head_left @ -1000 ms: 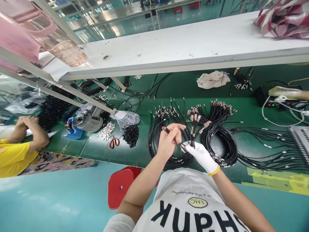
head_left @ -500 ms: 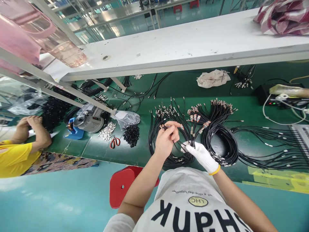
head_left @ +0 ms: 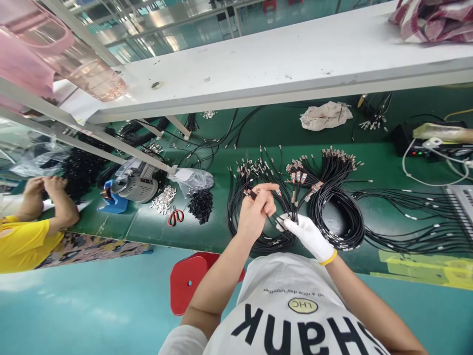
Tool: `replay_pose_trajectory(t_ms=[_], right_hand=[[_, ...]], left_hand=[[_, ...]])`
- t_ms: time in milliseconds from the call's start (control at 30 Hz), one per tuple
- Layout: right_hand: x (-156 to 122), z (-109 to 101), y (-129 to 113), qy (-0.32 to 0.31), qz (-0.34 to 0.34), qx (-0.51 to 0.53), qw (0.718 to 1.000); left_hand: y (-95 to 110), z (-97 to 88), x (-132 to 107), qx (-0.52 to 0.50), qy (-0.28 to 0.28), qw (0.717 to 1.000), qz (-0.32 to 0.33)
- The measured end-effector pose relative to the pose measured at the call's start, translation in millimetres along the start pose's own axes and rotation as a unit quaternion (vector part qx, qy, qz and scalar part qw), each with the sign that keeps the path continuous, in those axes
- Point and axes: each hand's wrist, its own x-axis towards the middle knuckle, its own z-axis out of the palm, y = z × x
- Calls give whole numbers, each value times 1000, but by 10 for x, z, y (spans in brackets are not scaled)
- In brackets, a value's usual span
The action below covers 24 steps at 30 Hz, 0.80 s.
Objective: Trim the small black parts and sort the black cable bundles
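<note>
My bare left hand [head_left: 255,213] is closed in a pinch on the end of one thin black cable [head_left: 251,194], its tip sticking out to the left of my fingers. My right hand [head_left: 307,234], in a white glove with a yellow cuff, is closed round a bunch of black cables [head_left: 295,197] with metal-tipped ends fanning upward. Both hands hover close together over coiled black cable bundles [head_left: 338,209] on the green bench [head_left: 369,170].
Red-handled scissors [head_left: 175,216], a heap of small black parts [head_left: 201,204], silver terminals [head_left: 163,199], a plastic bag [head_left: 194,178] and a grey machine [head_left: 136,181] lie left. A rag [head_left: 325,116] lies behind. A person in yellow [head_left: 25,236] works at far left. A white shelf [head_left: 281,74] overhangs.
My left hand has drawn the single cable end slightly left and up, away from the bunch. The gloved right hand has stayed nearly still. The view has tilted a little.
</note>
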Motion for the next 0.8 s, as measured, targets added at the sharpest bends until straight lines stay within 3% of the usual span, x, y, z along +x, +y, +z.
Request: replay_pose_trajectory(t_ms=[167, 300, 367, 533, 600, 700, 800], right_hand=[[-46, 19, -81, -19, -9, -53, 998], [-24, -52, -153, 3, -55, -62, 997], [16, -117, -154, 34, -70, -63, 995], [17, -225, -160, 76, -47, -31, 996], [-60, -227, -218, 41, -49, 6, 998], [-171, -195, -345, -89, -43, 29, 995], [-181, -127, -455, -136, -29, -2, 990]], left_hand=[[4, 24, -15, 97, -27, 994, -42], [18, 14, 6, 125, -11, 992, 24], [4, 9, 22, 104, -23, 994, 38], [23, -27, 16, 16, -9, 1000, -2], [113, -54, -7, 1, 3, 1000, 11], [273, -85, -23, 15, 16, 999, 30], [332, -80, 2, 64, 20, 998, 2]])
